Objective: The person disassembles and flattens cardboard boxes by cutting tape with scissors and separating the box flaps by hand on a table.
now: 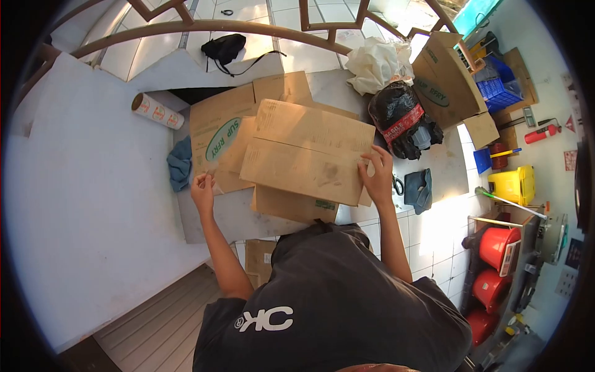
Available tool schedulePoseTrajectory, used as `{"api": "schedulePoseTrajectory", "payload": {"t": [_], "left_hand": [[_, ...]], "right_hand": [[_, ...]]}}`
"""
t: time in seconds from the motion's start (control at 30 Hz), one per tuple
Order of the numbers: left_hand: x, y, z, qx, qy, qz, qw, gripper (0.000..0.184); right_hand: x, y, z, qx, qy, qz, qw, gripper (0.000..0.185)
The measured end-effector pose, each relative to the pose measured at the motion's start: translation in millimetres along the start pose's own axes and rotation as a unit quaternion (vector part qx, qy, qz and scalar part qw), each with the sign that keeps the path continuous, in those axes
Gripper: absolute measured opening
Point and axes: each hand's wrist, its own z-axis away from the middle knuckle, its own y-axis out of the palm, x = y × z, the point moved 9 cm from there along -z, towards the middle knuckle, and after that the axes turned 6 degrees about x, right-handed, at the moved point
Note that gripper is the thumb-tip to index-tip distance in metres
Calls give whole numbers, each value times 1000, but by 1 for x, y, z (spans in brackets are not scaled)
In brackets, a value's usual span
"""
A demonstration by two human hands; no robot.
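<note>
A closed cardboard box (310,152) lies on flattened cardboard (204,115) with a green oval print, on a grey table. My right hand (377,172) is at the box's right edge, thumb and forefinger curved toward each other with a gap between them. Over the flattened cardboard's lower edge, left of the box, my left hand (203,188) pinches something small that I cannot make out. Beyond my right hand stands a bundle in black plastic (396,118) with a red label band.
Scissors (397,185) and folded blue cloth (418,191) lie right of my right hand. At left are a cardboard tube (157,111) and another blue cloth (180,164). An open carton (447,87) and crumpled white plastic (375,65) stand at the back right.
</note>
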Motion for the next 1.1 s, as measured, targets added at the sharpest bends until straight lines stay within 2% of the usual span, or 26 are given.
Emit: {"api": "schedulePoseTrajectory", "payload": {"t": [0.07,0.1,0.17,0.23,0.27,0.3,0.33,0.4,0.43,0.47,0.5,0.53,0.6,0.63,0.67,0.73,0.77,0.8,0.83,0.87,0.9,0.93,0.97,1.0,1.07,1.1], "left_hand": [[-76,30,29,43,40,41,997,8],[-114,51,47,84,76,83,990,7],[-179,111,92,241,125,171,947,3],[-197,167,132,402,99,224,882,1],[-206,189,149,459,114,226,852,7],[-215,208,165,514,129,226,817,13],[-220,216,171,512,132,224,819,13],[-209,223,166,444,40,207,871,15],[-210,224,165,436,44,205,875,15],[-217,218,160,382,145,57,911,13],[-223,214,160,312,238,-94,915,12],[-216,215,163,297,234,-97,921,12],[-188,220,166,269,131,-67,952,16],[-182,226,173,280,111,-69,951,16],[-180,232,179,291,91,-70,950,17],[-179,250,210,311,271,-151,898,23],[-183,261,226,323,305,-135,886,28],[-186,265,237,337,337,-120,871,34],[-193,254,234,318,331,-128,879,34],[-203,251,234,379,264,-52,885,38],[-205,252,236,439,194,28,877,42],[-204,248,233,435,192,28,879,42],[-194,249,231,466,137,52,872,39],[-184,253,231,502,82,76,858,37],[-173,252,225,520,95,52,847,34],[-168,253,224,529,107,27,841,32]], "right_hand": [[30,-1,0,-8,-27,3,1000,24],[48,7,0,22,-40,-91,995,30],[95,17,-3,65,-51,-247,965,45],[120,26,-4,79,-49,-310,946,53],[123,51,1,174,-14,-470,865,56],[130,74,9,262,21,-610,747,59],[124,82,13,264,18,-612,746,59],[101,108,26,279,150,-703,636,46],[99,107,27,287,146,-704,633,46],[96,99,24,266,160,-706,637,36],[90,94,24,247,175,-706,641,28],[86,97,28,262,172,-706,635,28],[51,107,36,185,210,-649,708,12],[49,120,43,206,206,-650,702,12],[40,111,39,114,144,-618,765,14],[49,102,30,45,66,-587,806,16],[56,90,27,3,86,-562,823,16],[59,81,24,-30,123,-573,810,14],[63,72,21,-64,159,-583,794,12],[61,66,19,-91,213,-625,745,8],[64,55,13,-80,213,-628,745,8],[65,44,4,-57,203,-651,729,6],[61,37,-2,-41,192,-672,713,8],[45,30,-5,-50,192,-670,715,8],[24,24,-9,26,149,-624,766,16],[6,18,-11,-23,161,-618,769,24]]}}
